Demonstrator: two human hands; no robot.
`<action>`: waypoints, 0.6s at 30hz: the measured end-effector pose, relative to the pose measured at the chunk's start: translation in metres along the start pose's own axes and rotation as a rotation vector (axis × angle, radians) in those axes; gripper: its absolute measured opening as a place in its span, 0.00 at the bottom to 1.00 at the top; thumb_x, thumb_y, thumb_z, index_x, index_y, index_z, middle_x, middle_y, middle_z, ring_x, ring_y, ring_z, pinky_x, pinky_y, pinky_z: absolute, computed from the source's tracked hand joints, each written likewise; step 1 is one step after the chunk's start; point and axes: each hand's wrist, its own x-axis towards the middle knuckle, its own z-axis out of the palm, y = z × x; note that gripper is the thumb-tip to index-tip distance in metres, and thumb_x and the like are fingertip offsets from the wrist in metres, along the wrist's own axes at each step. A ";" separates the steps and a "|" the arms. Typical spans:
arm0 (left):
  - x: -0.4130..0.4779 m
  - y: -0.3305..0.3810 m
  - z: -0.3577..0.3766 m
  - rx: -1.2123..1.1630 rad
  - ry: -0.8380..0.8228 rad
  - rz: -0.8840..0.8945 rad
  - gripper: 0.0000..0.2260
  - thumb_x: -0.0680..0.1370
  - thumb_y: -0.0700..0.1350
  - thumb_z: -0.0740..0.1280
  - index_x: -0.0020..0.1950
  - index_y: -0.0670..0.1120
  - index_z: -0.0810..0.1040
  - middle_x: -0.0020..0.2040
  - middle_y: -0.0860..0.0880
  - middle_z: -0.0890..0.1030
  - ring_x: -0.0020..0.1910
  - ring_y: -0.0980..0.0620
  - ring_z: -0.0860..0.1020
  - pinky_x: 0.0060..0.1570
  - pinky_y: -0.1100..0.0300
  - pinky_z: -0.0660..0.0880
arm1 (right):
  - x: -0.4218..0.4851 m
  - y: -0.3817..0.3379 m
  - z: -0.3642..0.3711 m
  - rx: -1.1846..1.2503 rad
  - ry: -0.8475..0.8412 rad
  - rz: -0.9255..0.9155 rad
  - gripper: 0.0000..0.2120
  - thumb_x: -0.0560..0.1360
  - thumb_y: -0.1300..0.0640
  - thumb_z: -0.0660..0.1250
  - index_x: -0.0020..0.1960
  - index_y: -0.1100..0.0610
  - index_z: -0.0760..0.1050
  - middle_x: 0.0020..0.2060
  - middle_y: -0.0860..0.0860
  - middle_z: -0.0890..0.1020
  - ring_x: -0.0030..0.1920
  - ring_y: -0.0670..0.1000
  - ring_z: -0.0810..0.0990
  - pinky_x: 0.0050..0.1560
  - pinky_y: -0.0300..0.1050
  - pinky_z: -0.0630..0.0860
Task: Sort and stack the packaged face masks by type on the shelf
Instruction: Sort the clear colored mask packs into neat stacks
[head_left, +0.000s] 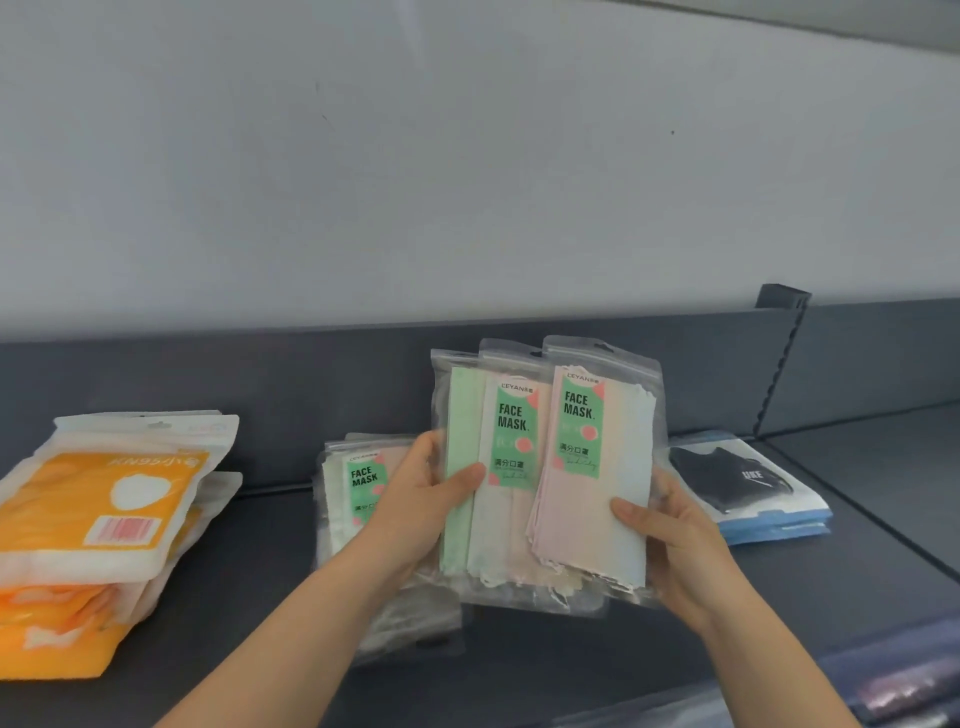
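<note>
Mid-sort, I judged. Left hand (421, 499) and right hand (670, 535) both gripped fanned FACE MASK packs (519, 415), thumbs on front, upright above shelf (260, 571). Matching pile (353, 483) lay just behind. Next move called for squaring fan, laying it there.

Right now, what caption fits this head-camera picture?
Left hand and right hand hold pastel mask packs above the shelf, between an orange stack and a blue stack.

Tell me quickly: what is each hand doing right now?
Left hand: closed, gripping the fanned face mask packs at their left edge.
Right hand: closed, gripping the same packs at their right edge.
</note>
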 end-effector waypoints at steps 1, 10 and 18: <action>0.001 0.000 0.006 -0.007 0.025 0.007 0.13 0.79 0.38 0.68 0.61 0.46 0.73 0.56 0.48 0.85 0.51 0.49 0.85 0.46 0.54 0.83 | 0.002 -0.004 -0.007 -0.006 -0.005 0.008 0.25 0.68 0.66 0.69 0.64 0.56 0.75 0.58 0.56 0.83 0.60 0.61 0.81 0.64 0.67 0.72; 0.012 -0.016 0.077 -0.022 0.234 0.051 0.14 0.76 0.38 0.71 0.59 0.48 0.73 0.53 0.49 0.85 0.49 0.50 0.85 0.44 0.55 0.83 | 0.025 -0.032 -0.086 -0.015 -0.095 0.118 0.25 0.67 0.67 0.69 0.63 0.60 0.74 0.59 0.59 0.83 0.59 0.62 0.81 0.56 0.62 0.78; 0.016 -0.045 0.137 0.052 0.330 -0.028 0.17 0.72 0.44 0.76 0.58 0.50 0.75 0.54 0.52 0.85 0.51 0.52 0.84 0.52 0.51 0.82 | 0.046 -0.031 -0.125 -0.088 -0.262 0.226 0.46 0.52 0.56 0.86 0.65 0.60 0.69 0.58 0.60 0.83 0.56 0.61 0.83 0.46 0.54 0.83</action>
